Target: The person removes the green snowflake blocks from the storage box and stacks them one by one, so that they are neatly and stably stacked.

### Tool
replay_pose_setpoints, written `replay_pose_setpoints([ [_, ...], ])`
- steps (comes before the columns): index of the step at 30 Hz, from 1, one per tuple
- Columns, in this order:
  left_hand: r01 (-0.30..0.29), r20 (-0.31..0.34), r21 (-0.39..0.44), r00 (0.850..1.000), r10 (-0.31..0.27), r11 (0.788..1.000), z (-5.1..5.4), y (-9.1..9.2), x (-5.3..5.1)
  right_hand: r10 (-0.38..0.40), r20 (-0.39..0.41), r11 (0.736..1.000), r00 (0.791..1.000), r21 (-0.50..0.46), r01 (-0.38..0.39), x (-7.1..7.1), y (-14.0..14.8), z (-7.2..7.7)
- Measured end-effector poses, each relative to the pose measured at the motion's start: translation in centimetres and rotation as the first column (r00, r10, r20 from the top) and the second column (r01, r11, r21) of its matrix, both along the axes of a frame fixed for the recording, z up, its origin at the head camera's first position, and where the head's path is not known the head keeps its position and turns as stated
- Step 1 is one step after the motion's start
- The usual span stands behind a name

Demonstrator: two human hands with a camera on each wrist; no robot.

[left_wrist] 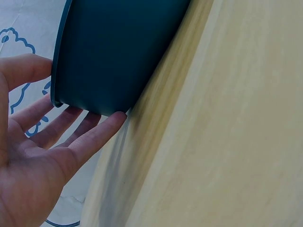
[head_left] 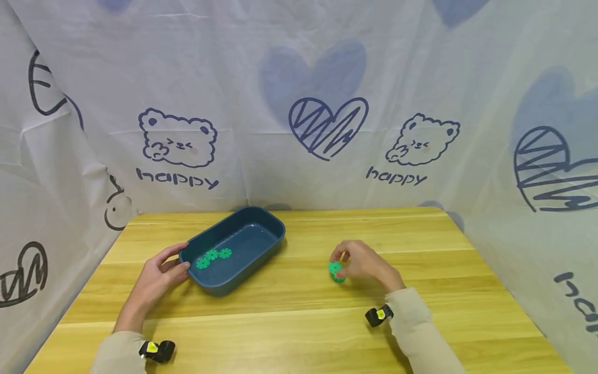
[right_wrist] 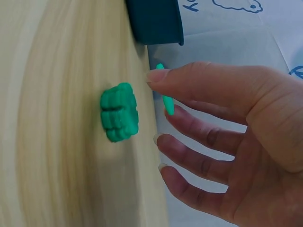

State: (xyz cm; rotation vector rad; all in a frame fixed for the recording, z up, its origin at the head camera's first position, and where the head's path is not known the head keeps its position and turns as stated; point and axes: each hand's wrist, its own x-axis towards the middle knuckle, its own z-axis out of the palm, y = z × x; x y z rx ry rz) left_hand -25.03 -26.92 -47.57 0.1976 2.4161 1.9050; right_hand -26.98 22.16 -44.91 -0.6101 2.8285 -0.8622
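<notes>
A dark blue rectangular bin [head_left: 247, 245] stands on the left half of the wooden table. Three green snowflake discs [head_left: 226, 253] lie inside it, towards its near-left end. My left hand [head_left: 160, 275] rests against that end from outside, its extended fingers [left_wrist: 97, 137] touching the wall and its thumb at the rim. Right of the bin, my right hand [head_left: 362, 261] pinches one green snowflake disc [right_wrist: 168, 101] between thumb and index finger, the other fingers loosely bent. Just below the held disc, a short stack of green snowflake discs [right_wrist: 118, 112] sits on the table.
The wooden table [head_left: 299, 332] reaches back to a white curtain [head_left: 252, 104] printed with hearts, bears and lettering. More curtain hangs at the left and right sides. A small black camera [head_left: 379, 315] is strapped to each wrist.
</notes>
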Motion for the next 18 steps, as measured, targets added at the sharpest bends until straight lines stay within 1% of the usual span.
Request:
replay_pose_setpoints([
  [4,-0.002,0.002,-0.007,1.0,0.002,1.0,0.09,0.03,-0.07,-0.01,0.026,1.0,1.0,-0.005,0.01,-0.04,0.38,-0.3],
  [18,-0.002,0.007,-0.016,1.0,0.003,1.0,0.28,0.06,0.04,0.024,0.058,1.0,0.998,-0.006,-0.023,-0.29,1.05,-0.95],
])
